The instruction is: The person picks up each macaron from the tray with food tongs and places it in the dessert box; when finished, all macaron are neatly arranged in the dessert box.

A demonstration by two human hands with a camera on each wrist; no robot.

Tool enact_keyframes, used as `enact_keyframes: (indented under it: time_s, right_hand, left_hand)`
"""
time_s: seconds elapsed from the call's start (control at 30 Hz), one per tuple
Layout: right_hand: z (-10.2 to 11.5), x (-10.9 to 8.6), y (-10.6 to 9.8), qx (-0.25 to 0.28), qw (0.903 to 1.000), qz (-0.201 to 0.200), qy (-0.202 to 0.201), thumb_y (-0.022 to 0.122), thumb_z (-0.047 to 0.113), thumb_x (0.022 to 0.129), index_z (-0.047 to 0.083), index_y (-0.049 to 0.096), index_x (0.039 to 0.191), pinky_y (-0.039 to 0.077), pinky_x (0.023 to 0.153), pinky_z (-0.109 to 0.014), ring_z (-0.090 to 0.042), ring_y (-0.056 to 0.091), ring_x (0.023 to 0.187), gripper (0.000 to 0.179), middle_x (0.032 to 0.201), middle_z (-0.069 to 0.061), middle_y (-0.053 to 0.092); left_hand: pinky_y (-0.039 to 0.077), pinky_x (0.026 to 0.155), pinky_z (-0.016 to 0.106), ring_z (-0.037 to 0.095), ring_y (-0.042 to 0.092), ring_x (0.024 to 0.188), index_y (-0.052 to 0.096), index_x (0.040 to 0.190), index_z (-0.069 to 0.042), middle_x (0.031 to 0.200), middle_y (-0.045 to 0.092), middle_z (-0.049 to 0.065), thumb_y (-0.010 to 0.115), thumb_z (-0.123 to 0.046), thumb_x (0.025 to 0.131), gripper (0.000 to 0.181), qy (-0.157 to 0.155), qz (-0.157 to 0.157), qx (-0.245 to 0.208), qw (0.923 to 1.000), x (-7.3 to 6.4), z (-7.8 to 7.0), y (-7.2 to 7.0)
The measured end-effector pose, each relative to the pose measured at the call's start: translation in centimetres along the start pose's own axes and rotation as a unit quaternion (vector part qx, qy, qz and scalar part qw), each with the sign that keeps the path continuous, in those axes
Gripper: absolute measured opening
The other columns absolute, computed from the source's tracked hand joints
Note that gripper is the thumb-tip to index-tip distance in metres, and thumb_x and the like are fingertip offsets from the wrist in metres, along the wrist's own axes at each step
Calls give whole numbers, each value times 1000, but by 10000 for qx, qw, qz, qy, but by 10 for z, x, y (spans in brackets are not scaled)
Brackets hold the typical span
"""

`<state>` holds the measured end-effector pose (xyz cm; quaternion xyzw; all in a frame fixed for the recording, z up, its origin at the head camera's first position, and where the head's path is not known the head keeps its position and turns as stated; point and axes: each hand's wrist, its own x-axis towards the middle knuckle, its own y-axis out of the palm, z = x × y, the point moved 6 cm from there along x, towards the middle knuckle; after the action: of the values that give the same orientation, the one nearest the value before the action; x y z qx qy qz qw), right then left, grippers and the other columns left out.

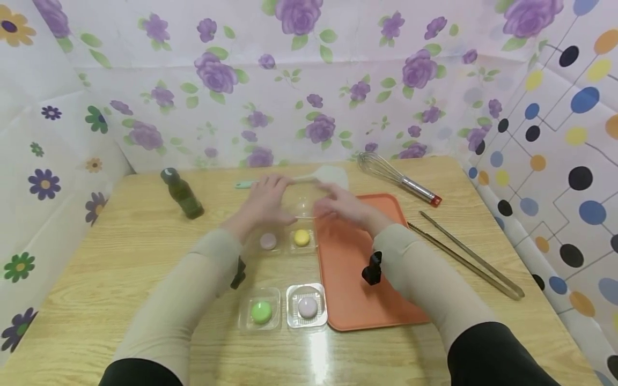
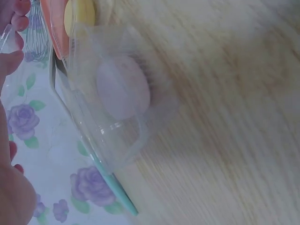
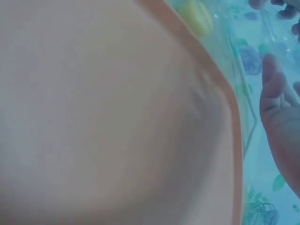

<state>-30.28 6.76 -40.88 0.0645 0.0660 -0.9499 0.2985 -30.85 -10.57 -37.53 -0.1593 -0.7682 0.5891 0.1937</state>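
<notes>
Both hands are held up over the back middle of the table, a clear plastic lid (image 1: 303,206) between them. My left hand (image 1: 266,201) grips its left side, thumb low and fingers above. At the opposite side my right hand (image 1: 345,206) pinches it with thumb and fingers. Just in front are a yellow macaron (image 1: 301,237) and a pale pink macaron (image 1: 268,241) in clear plastic boxes. Nearer me, a green macaron (image 1: 261,312) and a lavender macaron (image 1: 307,307) sit in two more clear boxes. In the right wrist view, the lid's see-through edge (image 3: 269,30) shows between the hands.
An orange tray (image 1: 347,300) lies under my right forearm. Behind the hands is a spatula (image 1: 332,175) with a mint handle. A whisk (image 1: 398,177) and metal tongs (image 1: 473,252) lie to the right; a dark green bottle (image 1: 183,195) is at the left. Patterned sheets hang around the table.
</notes>
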Motion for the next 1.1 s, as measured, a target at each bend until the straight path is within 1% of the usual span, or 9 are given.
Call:
enact_keyframes:
  time_s: [0.1, 0.17, 0.27, 0.4, 0.5, 0.7, 0.8, 0.93, 1.1]
  right_hand:
    - [-4, 1, 5, 686, 9971, 166, 275, 47, 26, 97, 9, 26, 145, 36, 100, -51, -41, 50, 109, 55, 121, -26, 48]
    - [-5, 2, 8, 997, 9937, 231, 454, 43, 32, 98, 9, 28, 144, 36, 100, -49, -37, 53, 103, 53, 118, -24, 48]
    - [-4, 4, 12, 1202, 9901, 309, 660, 39, 39, 96, 10, 32, 143, 43, 89, -40, -26, 57, 90, 55, 111, -19, 52]
    - [-2, 6, 16, 1343, 9882, 494, 551, 29, 47, 97, 5, 30, 143, 45, 72, -30, -20, 58, 77, 62, 98, -13, 57]
    - [0, 7, 18, 1440, 9866, 617, 449, 23, 52, 98, 0, 30, 142, 45, 69, -29, -21, 58, 75, 68, 92, -12, 59]
    - [-2, 5, 18, 1618, 9826, 686, 606, 32, 42, 97, 2, 34, 139, 48, 68, -29, -22, 59, 72, 58, 94, -20, 57]
    - [-4, 4, 18, 1659, 9801, 817, 725, 34, 41, 96, 3, 32, 140, 50, 68, -31, -24, 62, 72, 58, 93, -22, 57]
    - [-7, 3, 19, 1670, 9775, 960, 858, 36, 42, 94, 6, 29, 142, 51, 68, -32, -24, 63, 71, 60, 87, -20, 60]
    - [-11, 2, 18, 1457, 9804, 909, 969, 37, 44, 95, 12, 32, 141, 49, 78, -36, -23, 61, 75, 56, 86, -16, 62]
  left_hand:
    - [27, 100, 52, 33, 33, 123, 39, 136, -13, 135, 39, 11, 79, -49, 62, 92, 115, -232, 64, 9996, -3, -2, -2]
    - [28, 99, 51, 33, 34, 122, 40, 136, -12, 133, 40, 11, 80, -48, 62, 91, 181, -371, 115, 9991, -5, -3, -3]
    - [30, 97, 50, 32, 35, 119, 41, 135, -12, 130, 41, 11, 80, -47, 62, 90, 301, -557, 208, 9978, -9, -5, -5]
    - [30, 96, 49, 31, 36, 114, 41, 136, -12, 126, 41, 11, 81, -45, 62, 91, 524, -769, 391, 9949, -15, -8, -8]
    - [31, 95, 47, 30, 37, 109, 41, 136, -11, 124, 41, 11, 82, -45, 62, 91, 737, -958, 612, 9908, -18, -12, -10]
    - [35, 89, 43, 28, 38, 102, 43, 133, -8, 123, 41, 10, 83, -45, 61, 90, 1068, -1337, 889, 9812, -26, -20, -11]
    - [35, 88, 43, 29, 38, 101, 44, 132, -8, 126, 41, 11, 83, -44, 61, 88, 1100, -1385, 967, 9795, -29, -22, -11]
    - [34, 91, 45, 30, 38, 106, 42, 134, -10, 130, 40, 11, 82, -46, 63, 89, 1033, -1230, 1030, 9816, -30, -22, -10]
    - [34, 95, 46, 30, 40, 111, 42, 134, -9, 131, 43, 12, 78, -51, 65, 88, 1242, -1193, 884, 9811, -33, -24, -11]
